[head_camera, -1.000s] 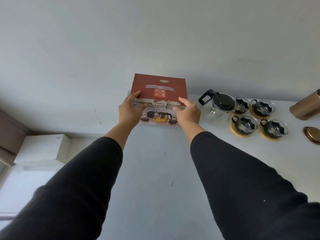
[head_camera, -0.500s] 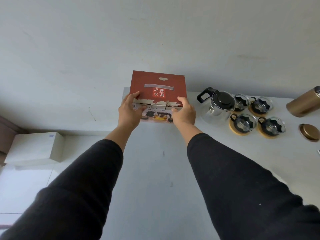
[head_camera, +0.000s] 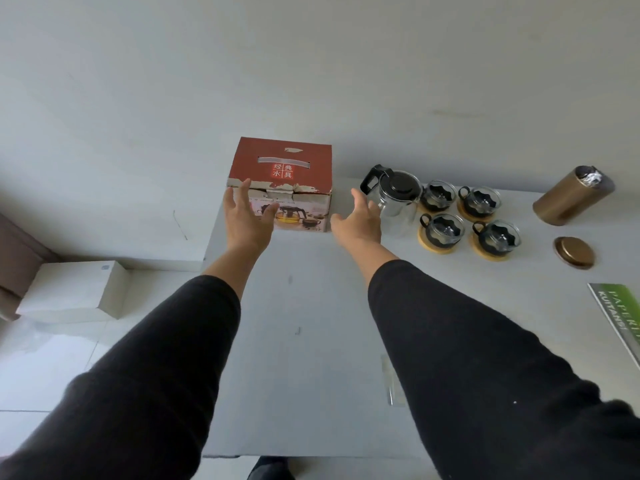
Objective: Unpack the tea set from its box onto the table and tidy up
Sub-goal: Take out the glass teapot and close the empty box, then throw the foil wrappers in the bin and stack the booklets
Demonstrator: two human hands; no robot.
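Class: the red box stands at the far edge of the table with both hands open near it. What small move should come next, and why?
Probably draw both hands back: the box stands closed, the teapot and cups are already out, and neither left hand nor right hand holds anything.

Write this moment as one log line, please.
box closed, at table's far edge | left hand open | right hand open | teapot, cups out

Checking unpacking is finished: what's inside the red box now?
Cannot tell: the red box stands closed on the table. The teapot and four cups sit outside, right of it.
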